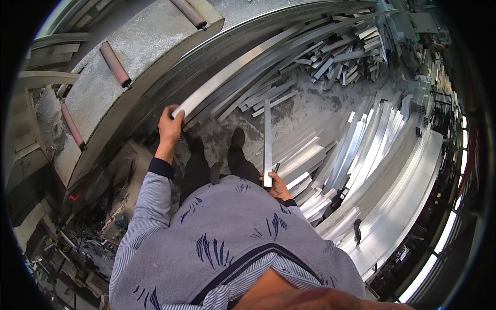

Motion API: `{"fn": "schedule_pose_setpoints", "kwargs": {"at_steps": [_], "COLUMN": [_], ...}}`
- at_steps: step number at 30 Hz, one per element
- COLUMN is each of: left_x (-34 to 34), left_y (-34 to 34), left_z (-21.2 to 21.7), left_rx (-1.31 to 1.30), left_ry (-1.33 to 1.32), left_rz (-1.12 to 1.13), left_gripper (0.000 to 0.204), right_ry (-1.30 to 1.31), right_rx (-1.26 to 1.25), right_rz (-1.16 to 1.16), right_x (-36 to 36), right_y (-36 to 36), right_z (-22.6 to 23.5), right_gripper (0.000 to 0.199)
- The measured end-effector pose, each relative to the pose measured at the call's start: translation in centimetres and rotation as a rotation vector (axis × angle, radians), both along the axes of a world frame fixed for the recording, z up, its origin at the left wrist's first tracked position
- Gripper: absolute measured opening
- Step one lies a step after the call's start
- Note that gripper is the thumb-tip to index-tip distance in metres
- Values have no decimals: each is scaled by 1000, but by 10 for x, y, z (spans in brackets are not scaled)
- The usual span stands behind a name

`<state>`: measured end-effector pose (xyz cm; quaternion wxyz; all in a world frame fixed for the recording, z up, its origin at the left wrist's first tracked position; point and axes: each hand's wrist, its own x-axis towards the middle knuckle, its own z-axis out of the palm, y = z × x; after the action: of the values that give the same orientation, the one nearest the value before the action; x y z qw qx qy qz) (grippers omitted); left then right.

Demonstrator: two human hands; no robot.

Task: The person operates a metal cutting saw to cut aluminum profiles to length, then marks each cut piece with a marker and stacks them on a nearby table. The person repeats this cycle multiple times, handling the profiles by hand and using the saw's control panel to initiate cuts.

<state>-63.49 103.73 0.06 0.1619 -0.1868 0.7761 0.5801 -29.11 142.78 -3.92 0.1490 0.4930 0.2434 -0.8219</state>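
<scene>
My left hand (169,127) is closed round the near end of a long silvery metal bar (223,76), which runs up and to the right beside a grey bench. In front of my apron, my right hand (280,188) grips the lower end of a shorter, straight metal bar (267,137) pointing away from me. A thin dark stick-like thing (277,168) shows at the right hand's fingers; its kind I cannot tell. The long bar's far end lies near loose bars and is hard to make out.
The bench (142,39) with red-brown rollers (114,64) stands at the left. Cut bars (349,57) lie heaped at the far right, and stacked long profiles (356,150) fill the right side. My shoes stand on the dusty floor (248,116).
</scene>
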Motion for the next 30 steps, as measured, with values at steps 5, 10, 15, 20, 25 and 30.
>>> {"fn": "schedule_pose_setpoints", "kwargs": {"at_steps": [5,10,15,20,25,30], "left_x": [23,21,32,31,12,-16], "left_y": [-15,17,59,64,39,20], "left_z": [-91,-120,-138,-146,-147,-163], "left_rx": [-140,-424,-582,-627,-672,-706], "left_ry": [-299,-382,-186,-109,-133,-24], "left_rz": [-305,-727,-687,-696,-682,-690], "left_gripper": [68,67,59,44,46,47], "right_ry": [-54,-194,-199,-244,-192,-222], "right_rx": [-21,15,4,-18,-90,-62], "right_rz": [95,166,192,146,74,38], "right_x": [3,5,6,9,14,12], "right_y": [-10,-11,-12,-15,-13,-16], "right_z": [-9,-19,-38,-55,-61,-68], "right_gripper": [45,46,47,49,52,58]}}
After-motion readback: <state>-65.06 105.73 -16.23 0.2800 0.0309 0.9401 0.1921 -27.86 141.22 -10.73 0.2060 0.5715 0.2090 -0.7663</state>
